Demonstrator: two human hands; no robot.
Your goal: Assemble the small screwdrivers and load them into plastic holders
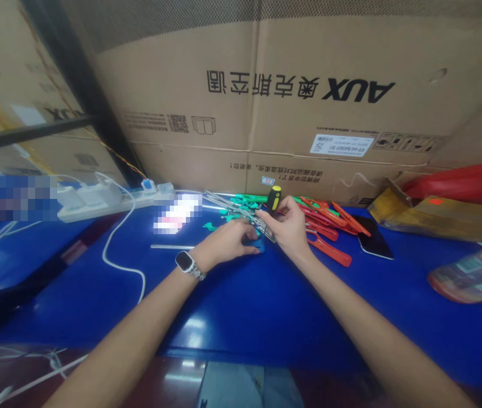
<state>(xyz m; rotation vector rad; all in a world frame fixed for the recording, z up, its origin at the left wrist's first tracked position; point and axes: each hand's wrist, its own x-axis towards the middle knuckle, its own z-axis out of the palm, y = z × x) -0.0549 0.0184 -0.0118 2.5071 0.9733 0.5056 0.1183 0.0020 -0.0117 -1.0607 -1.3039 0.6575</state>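
Observation:
My right hand (289, 226) is closed around a screwdriver (273, 199) with a black and yellow handle; the handle points up and its tip is hidden. Beside it, my left hand (230, 245), with a watch on the wrist, has its fingers curled on a small blue piece (258, 243), whose exact kind I cannot make out. Just beyond both hands lies a bundle of thin metal rods (219, 200). Small green plastic parts (234, 214) are scattered around the rods. To the right is a pile of orange-red plastic handles (329, 249), some with green parts.
A large cardboard box (173, 68) stands behind the blue table (244, 317). At right lie a black phone (375, 238) and a clear bottle (474, 272). A lit, blurred-out screen (176, 213), a power strip (92, 208) and a white cable (109, 249) are at left.

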